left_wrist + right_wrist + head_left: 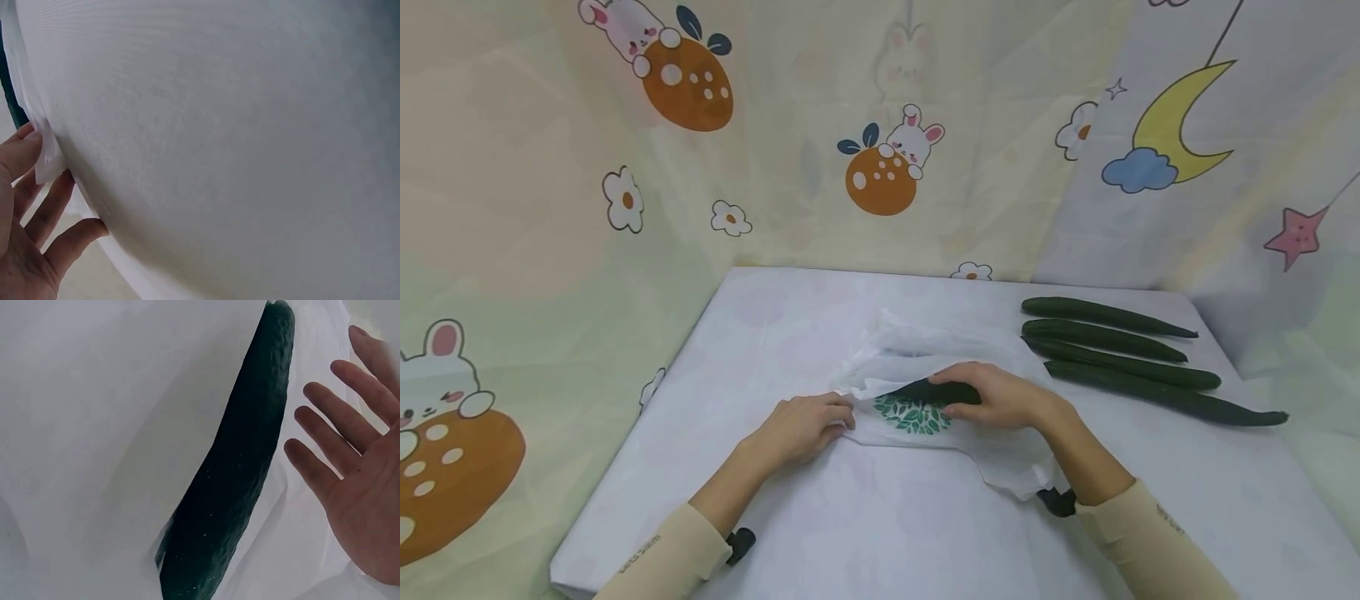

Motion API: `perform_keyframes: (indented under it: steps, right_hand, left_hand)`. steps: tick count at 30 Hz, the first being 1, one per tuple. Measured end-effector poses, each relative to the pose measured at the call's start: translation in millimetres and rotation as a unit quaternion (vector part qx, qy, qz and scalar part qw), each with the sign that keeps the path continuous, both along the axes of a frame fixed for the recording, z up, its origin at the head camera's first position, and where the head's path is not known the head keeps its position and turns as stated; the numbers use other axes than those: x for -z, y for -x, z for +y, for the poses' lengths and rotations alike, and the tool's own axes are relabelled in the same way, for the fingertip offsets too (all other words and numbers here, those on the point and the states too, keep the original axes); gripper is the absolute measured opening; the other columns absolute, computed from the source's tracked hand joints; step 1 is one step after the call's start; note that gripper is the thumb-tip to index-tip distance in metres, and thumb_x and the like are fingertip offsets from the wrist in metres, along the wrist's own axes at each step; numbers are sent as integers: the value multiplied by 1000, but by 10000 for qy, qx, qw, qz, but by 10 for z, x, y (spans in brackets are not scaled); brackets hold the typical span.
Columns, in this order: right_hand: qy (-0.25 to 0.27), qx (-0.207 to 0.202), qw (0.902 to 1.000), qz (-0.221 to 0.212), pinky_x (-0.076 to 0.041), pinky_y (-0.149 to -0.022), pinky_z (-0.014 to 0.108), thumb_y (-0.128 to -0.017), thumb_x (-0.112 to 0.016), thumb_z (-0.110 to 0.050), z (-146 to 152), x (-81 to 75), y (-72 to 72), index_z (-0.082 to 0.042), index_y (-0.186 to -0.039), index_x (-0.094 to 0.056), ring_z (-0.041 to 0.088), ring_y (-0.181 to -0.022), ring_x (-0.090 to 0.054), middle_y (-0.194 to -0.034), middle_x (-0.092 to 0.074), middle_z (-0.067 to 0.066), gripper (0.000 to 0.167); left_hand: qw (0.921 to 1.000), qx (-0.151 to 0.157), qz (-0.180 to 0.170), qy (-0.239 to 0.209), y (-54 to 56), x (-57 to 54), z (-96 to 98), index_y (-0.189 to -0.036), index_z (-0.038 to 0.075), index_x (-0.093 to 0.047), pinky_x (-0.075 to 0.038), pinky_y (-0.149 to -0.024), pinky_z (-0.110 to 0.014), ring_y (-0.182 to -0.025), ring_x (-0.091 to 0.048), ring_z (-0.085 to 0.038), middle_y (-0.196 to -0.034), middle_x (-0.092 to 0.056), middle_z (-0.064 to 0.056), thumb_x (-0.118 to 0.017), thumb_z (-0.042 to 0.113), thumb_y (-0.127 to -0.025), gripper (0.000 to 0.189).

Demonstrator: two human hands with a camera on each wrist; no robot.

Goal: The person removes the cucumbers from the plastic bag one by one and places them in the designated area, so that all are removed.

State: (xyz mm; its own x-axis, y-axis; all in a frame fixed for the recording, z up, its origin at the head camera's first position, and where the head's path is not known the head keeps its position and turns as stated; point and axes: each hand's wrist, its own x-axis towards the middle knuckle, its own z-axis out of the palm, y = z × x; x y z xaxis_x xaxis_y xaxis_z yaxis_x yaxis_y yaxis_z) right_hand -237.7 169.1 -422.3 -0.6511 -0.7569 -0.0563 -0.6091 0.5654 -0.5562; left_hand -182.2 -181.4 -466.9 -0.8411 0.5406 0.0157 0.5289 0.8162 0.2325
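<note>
A thin white plastic bag [887, 427] with a green leaf print lies flattened in the middle of the table. A dark green cucumber [925, 390] shows at its opening; the left part is covered by the bag. My left hand [808, 427] pinches the bag's left edge between thumb and index finger, the other fingers loosely spread in the left wrist view. Beside the cucumber's right end is my right hand [1003, 396]. In the right wrist view its fingers [328, 422] are straight and spread, alongside the bumpy cucumber [240, 469] without wrapping it.
Several more cucumbers [1120, 363] lie side by side at the table's right, their left ends near the bag. The white-covered table [760, 333] meets patterned cloth walls [805, 242] at the back and sides. Black wrist devices [741, 546] show at both cuffs.
</note>
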Motion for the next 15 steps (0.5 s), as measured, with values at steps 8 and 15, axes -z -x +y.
perform_keyframes:
  steps: [8, 15]
  right_hand:
    - [-102, 242, 9993, -254, -39, -114, 53, -96, -74, -25, 72, 101, 112, -15, -145, -57, 30, -142, -49, -149, -57, 3, 53]
    - [-28, 263, 9990, -354, -39, -114, 54, -94, -77, -22, 105, 154, 168, -18, -145, -58, 30, -142, -49, -149, -57, 2, 55]
  left_hand:
    - [10000, 19, 54, 3, 1, 9, 3, -102, 34, -73, -54, -67, -46, -99, -71, -23, -124, -66, 16, -71, 23, -98, 12]
    - [10000, 36, 79, 11, 1, 6, 5, -101, 34, -73, -54, -66, -46, -98, -71, -24, -125, -66, 16, -71, 22, -97, 13]
